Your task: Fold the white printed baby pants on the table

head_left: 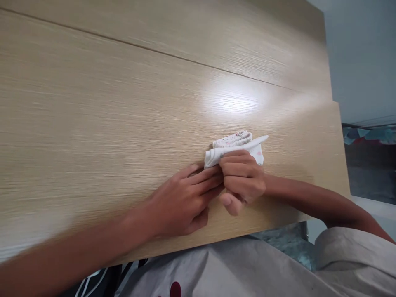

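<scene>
A small white cloth (236,144) with faint pink print lies folded into a compact bundle on the light wooden table (108,115). My right hand (243,179) is curled closed on the near edge of the cloth, thumb pointing down toward me. My left hand (185,200) lies beside it with fingers stretched out together, the fingertips touching the cloth's left end and resting against my right hand.
The table's near edge runs diagonally just in front of my grey shirt (247,268). The right table edge ends near a grey wall (361,53). Some coloured fabric (368,135) shows beyond the table at the right.
</scene>
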The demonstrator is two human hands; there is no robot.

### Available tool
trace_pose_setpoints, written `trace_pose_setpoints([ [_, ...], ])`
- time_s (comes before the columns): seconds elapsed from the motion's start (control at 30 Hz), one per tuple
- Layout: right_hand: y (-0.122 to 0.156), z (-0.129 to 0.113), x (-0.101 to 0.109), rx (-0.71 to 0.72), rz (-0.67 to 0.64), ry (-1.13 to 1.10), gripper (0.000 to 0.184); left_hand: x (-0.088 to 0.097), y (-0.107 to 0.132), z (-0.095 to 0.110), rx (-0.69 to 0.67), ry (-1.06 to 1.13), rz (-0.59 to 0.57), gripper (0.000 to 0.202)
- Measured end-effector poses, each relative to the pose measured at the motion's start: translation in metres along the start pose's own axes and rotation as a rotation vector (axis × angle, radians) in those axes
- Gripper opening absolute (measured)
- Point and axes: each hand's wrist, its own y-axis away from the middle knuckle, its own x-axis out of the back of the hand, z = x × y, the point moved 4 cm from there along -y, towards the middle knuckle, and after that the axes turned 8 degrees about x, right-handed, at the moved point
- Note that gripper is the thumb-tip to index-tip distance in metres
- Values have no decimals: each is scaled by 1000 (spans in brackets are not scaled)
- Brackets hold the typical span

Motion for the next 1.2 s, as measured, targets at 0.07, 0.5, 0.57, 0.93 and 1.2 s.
trace_pose_setpoints([
  [0.07,7,7,18,57,113,39,36,1,1,-1,24,-23,-33,41],
  [0.5,19,25,24,-290,357,-131,53,-8,1,21,-281,-341,119,38],
  [0.57,6,17,6,-295,372,-249,54,-10,2,28,-360,-382,188,35],
  [0.93,4,-6,-2,-215,472,-470,45,-6,-7,17,-166,-163,54,26],
  [1.2,12,-4,4,-115,271,-521,35,-6,-13,19,61,-127,-58,22],
])
